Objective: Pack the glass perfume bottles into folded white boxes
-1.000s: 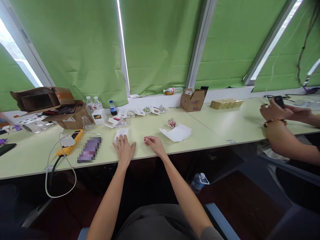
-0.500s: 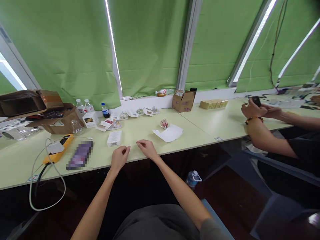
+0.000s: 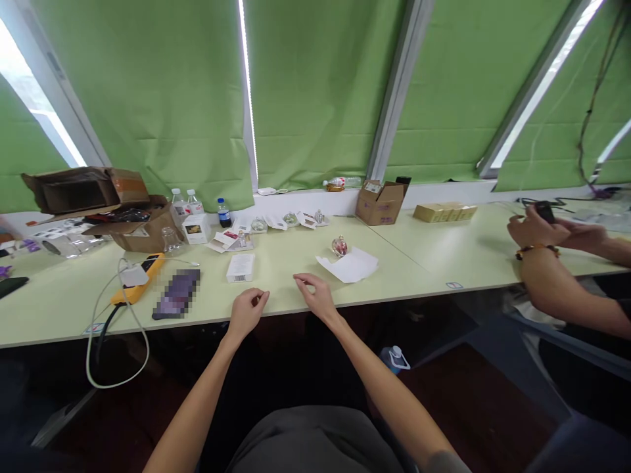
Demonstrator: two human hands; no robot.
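My left hand [image 3: 247, 311] rests at the front edge of the pale green table [image 3: 305, 263], fingers curled loosely with nothing in them. My right hand [image 3: 315, 295] lies beside it on the table edge, fingers curled in a loose pinch, nothing visible in them. A small white box [image 3: 240, 267] lies flat just beyond my left hand. Farther right a round glass bottle with red contents [image 3: 340, 246] stands next to a sheet of white paper [image 3: 351, 265].
A phone [image 3: 177, 293], a yellow device [image 3: 138, 279] and a white cable [image 3: 113, 328] lie at the left. Cardboard boxes [image 3: 123, 217], water bottles [image 3: 185, 203] and small glass bottles line the back. Another person's hands [image 3: 542, 226] hold a dark object at the right.
My left hand left the white box and drew back to the table edge, curling its fingers. My right hand also slid back a little toward the edge.
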